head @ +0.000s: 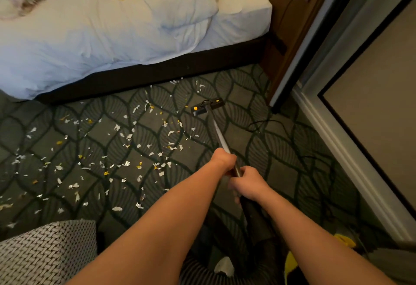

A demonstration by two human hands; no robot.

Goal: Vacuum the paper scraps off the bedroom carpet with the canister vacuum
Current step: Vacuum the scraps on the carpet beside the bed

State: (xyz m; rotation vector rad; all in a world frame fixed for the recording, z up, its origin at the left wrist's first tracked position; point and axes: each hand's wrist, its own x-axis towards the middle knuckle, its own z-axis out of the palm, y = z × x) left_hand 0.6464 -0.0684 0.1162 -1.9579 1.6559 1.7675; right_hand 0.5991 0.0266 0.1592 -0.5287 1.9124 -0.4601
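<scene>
Vacuum wand [219,135], judged rigid and light, is best held as shown at lower centre: left hand [222,159] and right hand [247,183] both curl their fingers round it.

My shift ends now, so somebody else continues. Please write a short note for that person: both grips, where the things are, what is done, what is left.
The left grip holds the wand farther down its tube; the right grip holds it just behind.
The floor head sits on the carpet near the bed base.
Done: carpet right of the wand shows no scraps.
Left: paper scraps cover the carpet left of the wand; a few lie between floor head and bed.
</scene>
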